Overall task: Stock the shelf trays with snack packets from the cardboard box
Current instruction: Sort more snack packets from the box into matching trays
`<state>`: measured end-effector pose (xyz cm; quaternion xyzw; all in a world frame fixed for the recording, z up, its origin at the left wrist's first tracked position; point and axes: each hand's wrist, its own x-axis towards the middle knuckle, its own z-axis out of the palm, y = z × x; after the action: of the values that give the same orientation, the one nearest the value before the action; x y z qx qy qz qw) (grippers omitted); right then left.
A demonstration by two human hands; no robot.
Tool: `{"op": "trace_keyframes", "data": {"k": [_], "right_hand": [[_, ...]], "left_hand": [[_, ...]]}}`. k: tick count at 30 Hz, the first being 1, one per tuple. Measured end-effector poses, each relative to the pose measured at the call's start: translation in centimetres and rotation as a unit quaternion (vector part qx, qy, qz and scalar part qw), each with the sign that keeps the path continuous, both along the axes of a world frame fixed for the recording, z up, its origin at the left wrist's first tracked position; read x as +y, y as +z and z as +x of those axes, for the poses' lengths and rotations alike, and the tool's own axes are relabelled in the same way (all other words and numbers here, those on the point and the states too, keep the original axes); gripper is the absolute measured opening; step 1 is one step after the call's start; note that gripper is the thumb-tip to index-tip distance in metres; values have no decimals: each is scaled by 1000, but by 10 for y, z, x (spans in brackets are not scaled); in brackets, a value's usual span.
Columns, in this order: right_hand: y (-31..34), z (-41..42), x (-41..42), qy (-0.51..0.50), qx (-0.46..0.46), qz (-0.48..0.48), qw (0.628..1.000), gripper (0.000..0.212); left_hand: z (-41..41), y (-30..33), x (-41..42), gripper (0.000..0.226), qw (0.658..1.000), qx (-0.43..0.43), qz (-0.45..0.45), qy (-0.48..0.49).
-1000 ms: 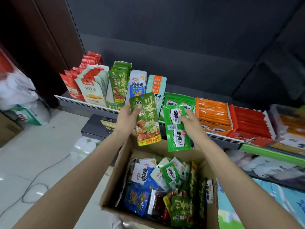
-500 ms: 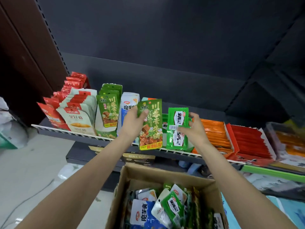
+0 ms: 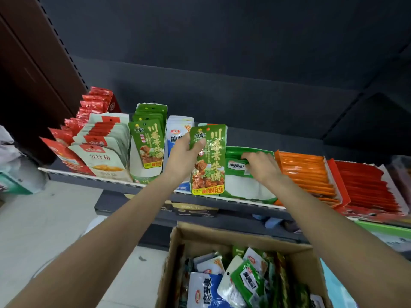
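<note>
- Since a second ago, the right hand [image 3: 259,164] is pressing its small green packet [image 3: 236,166] down into the green shelf tray [image 3: 251,192], fingers curled over it.
- Left hand [image 3: 183,157] is pinching the olive-green tofu packet [image 3: 209,158] upright at the shelf front.
- Next, that packet is likely heading left to its matching tray [image 3: 148,141]; the cardboard box [image 3: 222,238] is sitting below, stocked.

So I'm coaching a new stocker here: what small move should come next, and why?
Probably carry the olive-green packet in the left hand leftward to the tray of matching packets, since the print looks identical. The right hand is already pressing its bright green packet into the green tray, so that one seems nearly placed.
</note>
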<state>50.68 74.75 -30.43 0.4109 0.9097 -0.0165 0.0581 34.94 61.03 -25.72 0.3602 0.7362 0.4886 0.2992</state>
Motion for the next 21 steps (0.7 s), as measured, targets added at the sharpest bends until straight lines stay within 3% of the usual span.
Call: {"op": "trace_keyframes", "data": {"k": [5, 8, 10, 12, 15, 18, 21], "right_hand": [[-20, 0, -7, 13, -3, 65, 998, 56], [-17, -1, -19, -2, 99, 78, 992, 52], [-4, -5, -35, -42, 265, 15, 963, 34], [19, -16, -57, -44, 401, -99, 910, 24], [49, -43, -85, 14, 397, -270, 877, 21], [51, -79, -97, 38, 375, -282, 882, 17], [54, -115, -107, 12, 440, -284, 852, 11]], "left_hand": [[-4, -6, -10, 25, 1000, -20, 0, -13], [-7, -3, -16, 22, 1000, -12, 0, -12], [-13, -3, -21, 17, 1000, -9, 11, -3], [-20, 6, -30, 24, 1000, -17, 18, 6], [-37, 13, -40, 16, 998, -7, 55, 6], [-54, 29, -52, 7, 994, -38, 106, 3], [-83, 45, -67, 6, 988, 33, 150, 2]]}}
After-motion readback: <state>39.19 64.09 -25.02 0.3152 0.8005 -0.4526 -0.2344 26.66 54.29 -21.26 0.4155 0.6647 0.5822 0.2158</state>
